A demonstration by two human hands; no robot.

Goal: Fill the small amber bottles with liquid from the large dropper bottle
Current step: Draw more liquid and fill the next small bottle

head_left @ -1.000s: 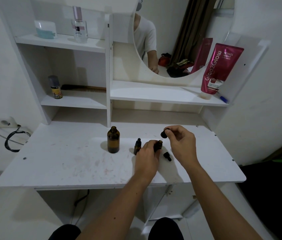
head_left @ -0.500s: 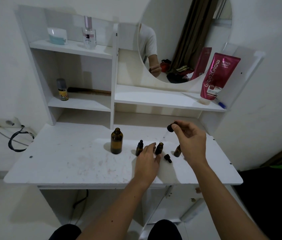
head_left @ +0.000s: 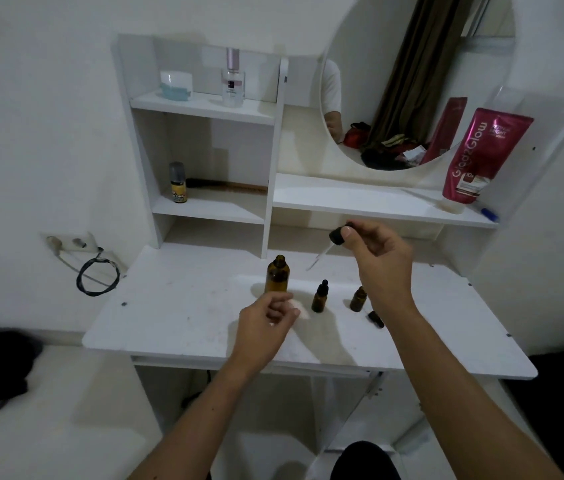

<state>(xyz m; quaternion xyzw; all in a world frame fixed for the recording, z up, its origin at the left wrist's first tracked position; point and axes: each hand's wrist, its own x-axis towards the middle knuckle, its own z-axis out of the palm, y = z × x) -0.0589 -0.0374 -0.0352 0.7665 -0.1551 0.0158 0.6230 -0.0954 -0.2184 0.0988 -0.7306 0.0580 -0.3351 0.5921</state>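
Pinching the dropper above the table, the right hand holds it; left hand fingers curl loosely, holding nothing, near the big bottle.

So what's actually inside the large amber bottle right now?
The large amber bottle stands uncapped on the table. The dropper is out, held above in the right hand. The dark glass, with its base behind the left hand, hides any liquid level.

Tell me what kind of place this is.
Likely a bedroom dressing table: a round mirror, a perfume bottle on the white shelf, and a pink lotion tube.
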